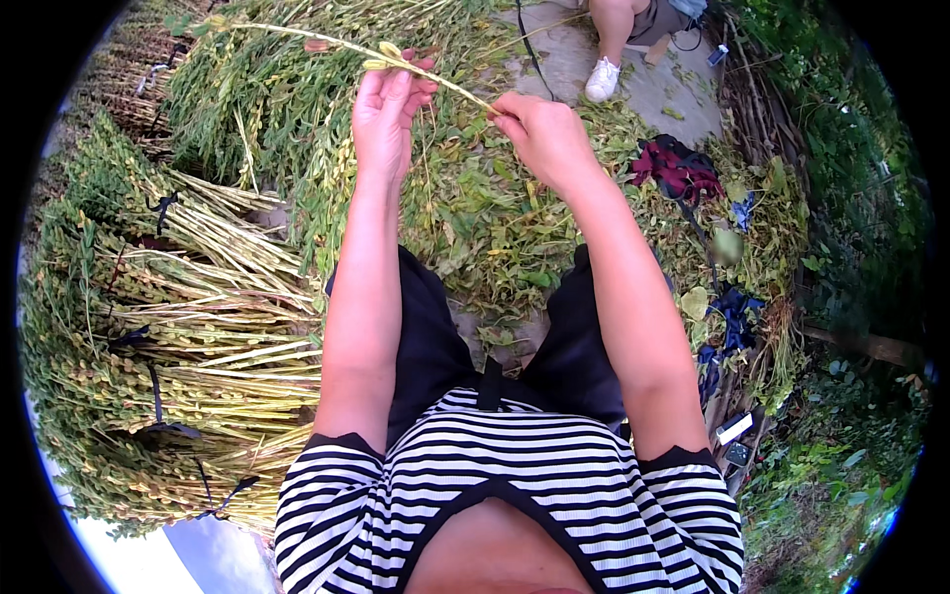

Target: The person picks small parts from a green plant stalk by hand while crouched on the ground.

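Note:
A long pale plant stalk (pixel 319 37) stretches across both hands, with a few pods on it and some green at its far left tip. My left hand (pixel 393 111) holds it around the middle, near yellowish pods (pixel 382 59), with the palm turned up. My right hand (pixel 538 130) pinches the bare right end between thumb and fingers. Below the hands lies a heap of loose green and yellowing leaves (pixel 490 215). Uncut-looking leafy stalks with pods (pixel 245 96) are piled behind and left of my left hand.
Several bundles of stalks (pixel 252 364), tied with dark strips (pixel 156 393), lie at the left. Dark red and black cloth strips (pixel 675 169) and blue strips (pixel 731 319) are at the right. Another person's leg and white shoe (pixel 602 79) show at the top. Green plants border the right side.

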`<state>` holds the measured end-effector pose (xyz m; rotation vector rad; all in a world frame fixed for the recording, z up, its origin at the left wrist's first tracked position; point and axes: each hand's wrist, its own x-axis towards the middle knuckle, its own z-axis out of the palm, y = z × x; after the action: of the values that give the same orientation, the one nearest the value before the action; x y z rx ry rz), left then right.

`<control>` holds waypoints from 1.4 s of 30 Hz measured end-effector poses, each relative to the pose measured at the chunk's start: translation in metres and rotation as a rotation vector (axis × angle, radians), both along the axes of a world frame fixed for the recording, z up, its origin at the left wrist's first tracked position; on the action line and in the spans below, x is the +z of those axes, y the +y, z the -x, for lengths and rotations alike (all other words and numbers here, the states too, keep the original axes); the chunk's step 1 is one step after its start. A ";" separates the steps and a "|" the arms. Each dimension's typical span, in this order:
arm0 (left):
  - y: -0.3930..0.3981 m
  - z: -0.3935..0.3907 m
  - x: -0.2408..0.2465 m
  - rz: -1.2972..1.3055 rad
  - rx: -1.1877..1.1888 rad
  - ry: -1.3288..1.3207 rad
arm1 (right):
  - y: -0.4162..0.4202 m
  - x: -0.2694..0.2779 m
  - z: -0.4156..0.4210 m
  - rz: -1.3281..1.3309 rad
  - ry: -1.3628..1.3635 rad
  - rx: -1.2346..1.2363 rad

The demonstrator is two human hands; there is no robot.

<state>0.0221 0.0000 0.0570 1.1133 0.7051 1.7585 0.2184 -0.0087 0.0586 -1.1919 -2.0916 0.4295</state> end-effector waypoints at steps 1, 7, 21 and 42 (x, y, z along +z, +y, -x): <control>0.000 0.000 0.002 0.011 0.006 -0.018 | 0.001 0.000 -0.003 -0.071 0.037 -0.033; 0.018 0.037 -0.027 0.289 0.153 -0.046 | -0.011 0.018 -0.076 0.039 -0.070 -0.194; 0.035 0.039 -0.064 0.442 0.037 0.230 | -0.368 -0.239 -0.290 0.834 -0.034 -0.880; -0.006 0.039 -0.252 1.080 -0.061 1.380 | -0.391 -0.288 -0.310 1.254 -0.218 -0.728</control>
<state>-0.0173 -0.0061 -0.1951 1.3267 2.0280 0.0915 0.5282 -0.3996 -0.2291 -2.6311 -1.2355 1.3616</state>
